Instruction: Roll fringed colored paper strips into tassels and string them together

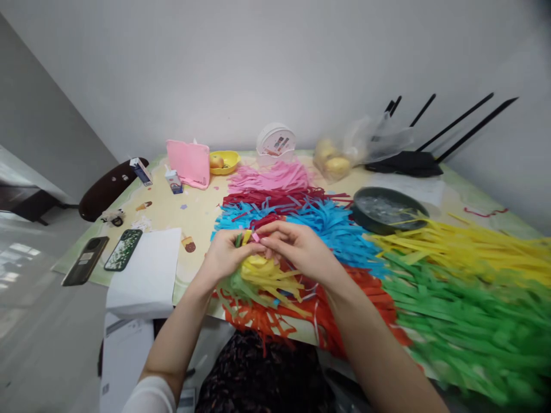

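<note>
Both hands meet over the near edge of the table. My left hand [227, 254] is closed around a bunch of paper strips [262, 278], yellow, green and orange, whose ends hang down below the fist. My right hand [297, 246] pinches the top of the same bunch, fingers pressed together beside a small pink strip end [255, 236]. Under the hands lie heaps of cut paper: orange-red strips [365, 287], blue strips [327, 221], dark red strips [279, 198] and pink strips [271, 176].
Yellow strips [473, 244] and green strips [465, 321] cover the right side. A dark round pan [387, 209] sits behind them. Two phones [107, 255] and white paper [148, 272] lie left. A pink case [189, 163], yellow bowl [224, 162], fruit bag [336, 160] stand at the back.
</note>
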A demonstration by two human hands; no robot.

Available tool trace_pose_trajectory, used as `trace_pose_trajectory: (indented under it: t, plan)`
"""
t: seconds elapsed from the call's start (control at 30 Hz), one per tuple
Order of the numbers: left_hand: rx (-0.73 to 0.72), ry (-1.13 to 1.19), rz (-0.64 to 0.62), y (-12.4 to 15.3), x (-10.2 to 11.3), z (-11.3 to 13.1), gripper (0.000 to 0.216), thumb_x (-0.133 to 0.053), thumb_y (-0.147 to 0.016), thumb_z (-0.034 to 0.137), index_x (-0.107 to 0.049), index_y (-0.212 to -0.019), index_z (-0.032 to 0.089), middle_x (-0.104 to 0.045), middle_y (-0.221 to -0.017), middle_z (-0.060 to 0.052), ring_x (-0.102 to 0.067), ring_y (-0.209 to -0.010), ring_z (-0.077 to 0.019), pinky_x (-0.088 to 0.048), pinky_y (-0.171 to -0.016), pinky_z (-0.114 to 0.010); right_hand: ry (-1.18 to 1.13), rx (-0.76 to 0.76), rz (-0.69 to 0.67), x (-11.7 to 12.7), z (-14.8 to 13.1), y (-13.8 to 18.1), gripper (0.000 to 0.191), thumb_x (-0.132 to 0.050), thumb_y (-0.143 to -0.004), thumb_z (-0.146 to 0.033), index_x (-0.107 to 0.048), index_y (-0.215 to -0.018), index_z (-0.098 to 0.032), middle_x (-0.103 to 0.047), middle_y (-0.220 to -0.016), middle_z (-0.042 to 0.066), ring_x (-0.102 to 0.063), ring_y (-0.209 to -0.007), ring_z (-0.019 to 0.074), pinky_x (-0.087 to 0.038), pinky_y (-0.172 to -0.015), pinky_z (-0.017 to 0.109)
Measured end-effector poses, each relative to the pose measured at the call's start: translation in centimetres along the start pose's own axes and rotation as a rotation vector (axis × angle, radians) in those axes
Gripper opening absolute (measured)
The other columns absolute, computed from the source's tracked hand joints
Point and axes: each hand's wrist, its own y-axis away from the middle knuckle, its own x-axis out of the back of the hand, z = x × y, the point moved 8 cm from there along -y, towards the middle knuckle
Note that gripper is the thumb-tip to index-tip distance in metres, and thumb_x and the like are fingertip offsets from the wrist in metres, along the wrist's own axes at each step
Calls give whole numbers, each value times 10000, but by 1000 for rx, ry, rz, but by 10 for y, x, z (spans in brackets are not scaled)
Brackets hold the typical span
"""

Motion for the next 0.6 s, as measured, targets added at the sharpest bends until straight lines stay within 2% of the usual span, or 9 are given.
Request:
trace_pose_trajectory:
  t: [0.17, 0.3, 0.43, 0.5, 0.6]
  plan:
    - [79, 130, -26, -4, 4, -11, 345, -809, -670, 462, -709, -650, 132, -664, -621, -8, -570, -590, -113, -451, -608, -230, 46, 15, 94, 10, 1, 6, 264, -648, -878, -342, -679, -1093, -192, -654, -660, -29, -616, -531, 111, -508, -541, 222]
    - [67, 67, -153, -4, -4, -8, 357, -797, -687, 475, -715, -614, 135, -699, -650, -34, -589, -599, -126, -457, -610, -234, -39, 17, -1, 1, 0, 6, 301, -644, -879, -352, -652, -1135, -195, -660, -655, -37, -619, -531, 115, -502, -529, 222]
    - [60, -41, -232, -3, -12, -9, 367, -772, -713, 492, -722, -623, 140, -694, -634, -28, -583, -591, -129, -446, -595, -230, -36, -27, -40, -2, 0, 3, 213, -643, -865, -391, -655, -914, -183, -643, -612, -24, -583, -520, 118, -455, -482, 217]
    - [62, -31, -236, -4, -15, -12, 355, -762, -725, 488, -725, -656, 142, -687, -644, -22, -590, -607, -135, -452, -600, -231, 37, 11, 41, 3, -4, 3, 195, -627, -871, -379, -632, -821, -190, -642, -625, -9, -574, -545, 122, -453, -513, 228]
    - [31, 2, -196, -8, -17, -12, 344, -745, -751, 469, -699, -662, 140, -664, -644, -8, -576, -596, -123, -447, -600, -227, 179, 135, 292, 12, -14, 5, 151, -619, -865, -326, -625, -780, -201, -649, -766, 27, -596, -688, 149, -486, -627, 263]
